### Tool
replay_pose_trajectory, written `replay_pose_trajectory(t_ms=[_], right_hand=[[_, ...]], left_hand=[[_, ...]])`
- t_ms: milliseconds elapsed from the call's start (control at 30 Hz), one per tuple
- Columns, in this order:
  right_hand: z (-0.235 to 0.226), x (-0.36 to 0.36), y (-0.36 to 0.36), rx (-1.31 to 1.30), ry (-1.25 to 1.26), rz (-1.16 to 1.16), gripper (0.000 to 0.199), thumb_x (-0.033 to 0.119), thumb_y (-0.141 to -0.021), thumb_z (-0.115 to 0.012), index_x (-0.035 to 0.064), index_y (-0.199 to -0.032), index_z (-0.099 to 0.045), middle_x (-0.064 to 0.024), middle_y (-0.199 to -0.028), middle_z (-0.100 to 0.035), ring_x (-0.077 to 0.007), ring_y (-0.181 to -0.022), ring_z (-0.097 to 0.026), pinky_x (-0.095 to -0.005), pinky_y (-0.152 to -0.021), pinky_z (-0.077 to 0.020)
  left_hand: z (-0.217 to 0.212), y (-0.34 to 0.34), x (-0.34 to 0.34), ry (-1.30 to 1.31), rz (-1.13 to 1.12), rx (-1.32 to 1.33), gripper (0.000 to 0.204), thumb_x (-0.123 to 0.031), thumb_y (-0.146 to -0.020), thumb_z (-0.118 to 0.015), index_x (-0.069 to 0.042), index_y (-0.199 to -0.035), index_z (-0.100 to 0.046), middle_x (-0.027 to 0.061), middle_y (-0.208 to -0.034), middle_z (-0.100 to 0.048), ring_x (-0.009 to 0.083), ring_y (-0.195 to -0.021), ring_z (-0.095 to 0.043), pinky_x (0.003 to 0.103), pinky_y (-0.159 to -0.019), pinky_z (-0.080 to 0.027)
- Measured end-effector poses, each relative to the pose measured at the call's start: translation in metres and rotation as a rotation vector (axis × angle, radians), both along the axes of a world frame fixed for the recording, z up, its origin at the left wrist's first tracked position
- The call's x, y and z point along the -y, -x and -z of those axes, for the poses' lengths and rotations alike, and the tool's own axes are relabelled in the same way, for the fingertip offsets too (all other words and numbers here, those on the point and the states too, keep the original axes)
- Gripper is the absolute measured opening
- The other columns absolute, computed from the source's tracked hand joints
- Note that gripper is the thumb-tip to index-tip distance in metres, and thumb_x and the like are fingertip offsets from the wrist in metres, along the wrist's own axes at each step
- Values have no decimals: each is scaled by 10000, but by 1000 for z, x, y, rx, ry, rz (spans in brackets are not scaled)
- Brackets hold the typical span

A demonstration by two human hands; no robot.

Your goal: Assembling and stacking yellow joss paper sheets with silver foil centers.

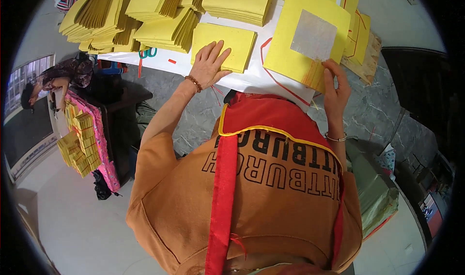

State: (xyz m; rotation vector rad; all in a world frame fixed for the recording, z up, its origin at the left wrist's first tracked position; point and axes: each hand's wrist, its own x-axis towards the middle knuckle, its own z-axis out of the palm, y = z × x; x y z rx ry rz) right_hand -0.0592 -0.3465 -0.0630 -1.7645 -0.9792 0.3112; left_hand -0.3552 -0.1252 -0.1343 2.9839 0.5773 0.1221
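My left hand (pixel 209 65), with a bead bracelet at the wrist, lies flat with fingers spread on a small stack of plain yellow paper sheets (pixel 227 45) on the white-covered table (pixel 252 78). My right hand (pixel 335 88), wearing a thin bangle, pinches the near corner of a thicker stack of yellow sheets (pixel 290 57); its top sheet carries a silver foil square (pixel 313 35). That stack sits tilted at the table's near edge.
Several fanned piles of yellow sheets (pixel 145 13) fill the far side of the table. More yellow sheets lie on a wooden board (pixel 370 52) at the right. At the left another person (pixel 58 78) bends over bundled yellow paper (pixel 80 139) on a pink-edged stand. A green sack (pixel 375 192) sits at the lower right.
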Motion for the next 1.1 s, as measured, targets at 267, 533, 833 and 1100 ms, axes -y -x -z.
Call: replay_pose_trajectory(t_ms=[267, 533, 833, 1100], right_hand=[[12, 0, -8, 448, 48, 9, 174, 106, -792, -642, 116, -963, -673, 0, -1071, -639, -270, -1150, -508, -390, -966, -340], [13, -1, -6, 451, 69, 40, 155, 169, -786, -663, 147, -939, -680, 19, -1075, -634, -249, -1202, -460, -396, -977, -304], [20, 2, -17, -173, -75, -24, 173, 180, -874, -579, 63, -897, -705, -34, -1057, -655, -245, -1201, -445, -373, -1050, -283], [18, 3, -19, -275, -80, -37, 289, 214, -946, -472, 42, -920, -703, -46, -1072, -651, -222, -1189, -440, -365, -1060, -270]], left_hand=[[-55, -26, 0, -86, 86, -35, 545, -413, -841, -577, -102, -1280, -493, 112, -1313, -472, 282, -1178, -435, 423, -963, -332], [-100, -127, 49, 90, 361, 397, 371, -256, -818, -628, -92, -1149, -596, 79, -1142, -588, 244, -990, -526, 365, -826, -389], [-106, -154, 47, 270, 528, 348, 230, -243, -806, -640, -81, -969, -651, 61, -951, -616, 239, -883, -549, 346, -756, -423], [-108, -168, 40, 553, 493, 344, 121, -120, -799, -640, 0, -815, -632, 108, -722, -598, 279, -668, -565, 351, -588, -456]])
